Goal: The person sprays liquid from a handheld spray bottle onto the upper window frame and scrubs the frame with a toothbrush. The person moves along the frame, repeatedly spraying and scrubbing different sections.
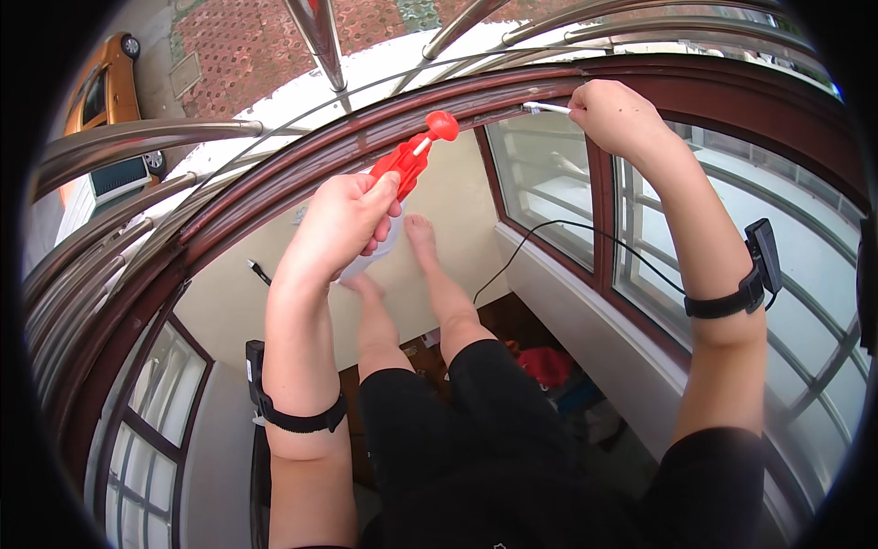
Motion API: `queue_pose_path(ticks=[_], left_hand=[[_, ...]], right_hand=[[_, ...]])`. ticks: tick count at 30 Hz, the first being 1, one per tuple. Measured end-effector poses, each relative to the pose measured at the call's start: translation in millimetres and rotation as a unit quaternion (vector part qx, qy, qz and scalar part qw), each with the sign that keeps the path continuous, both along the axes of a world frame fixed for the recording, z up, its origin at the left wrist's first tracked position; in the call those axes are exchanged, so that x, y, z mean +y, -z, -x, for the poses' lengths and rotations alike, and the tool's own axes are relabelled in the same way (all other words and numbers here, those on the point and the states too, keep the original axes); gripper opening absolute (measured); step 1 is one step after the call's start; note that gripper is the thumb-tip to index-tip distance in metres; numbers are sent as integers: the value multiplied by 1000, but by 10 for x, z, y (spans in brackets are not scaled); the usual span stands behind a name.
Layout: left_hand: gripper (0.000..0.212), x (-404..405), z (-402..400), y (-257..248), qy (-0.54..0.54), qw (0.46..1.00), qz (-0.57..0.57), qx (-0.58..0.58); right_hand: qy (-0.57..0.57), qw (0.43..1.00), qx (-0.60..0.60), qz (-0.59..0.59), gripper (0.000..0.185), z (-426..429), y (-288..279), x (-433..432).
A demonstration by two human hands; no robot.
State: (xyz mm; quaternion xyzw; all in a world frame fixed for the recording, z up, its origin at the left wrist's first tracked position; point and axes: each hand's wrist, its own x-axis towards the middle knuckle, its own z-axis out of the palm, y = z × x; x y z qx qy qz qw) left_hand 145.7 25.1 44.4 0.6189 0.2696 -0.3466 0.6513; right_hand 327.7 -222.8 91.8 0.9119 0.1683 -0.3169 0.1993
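Note:
My left hand (350, 223) grips a translucent white bottle with a red pump sprayer (409, 159); a round red knob tops its white rod. The bottle tilts up and to the right, and much of it is hidden behind my fingers. Between the fingers of my right hand (614, 117) is a white toothbrush (547, 108), its head pointing left. The bristles are at the inner edge of the dark red window frame (473, 101), though I cannot tell if they touch it. Pale, worn-looking marks streak the grooves of this frame's sliding track.
Metal guard bars (158, 141) curve outside the window. My bare feet stand on a cream-coloured ledge (453, 185). A black cable (542, 225) runs towards my right arm, and a cable plug (258, 269) lies at the left. Glass panes (545, 185) flank the ledge; below are a red item (545, 367) and clutter.

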Motion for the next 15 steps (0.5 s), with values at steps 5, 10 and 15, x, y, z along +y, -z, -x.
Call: queue_pose_path(ticks=[5, 10, 15], left_hand=[[38, -90, -122, 33, 5, 1000, 17, -5], [38, -240, -237, 68, -1, 999, 49, -12], [37, -387, -362, 63, 12, 998, 53, -7]], right_hand=[[1, 999, -34, -25, 24, 138, -67, -132], [23, 984, -173, -39, 25, 203, -398, -238], [159, 942, -218, -199, 26, 419, -457, -595]])
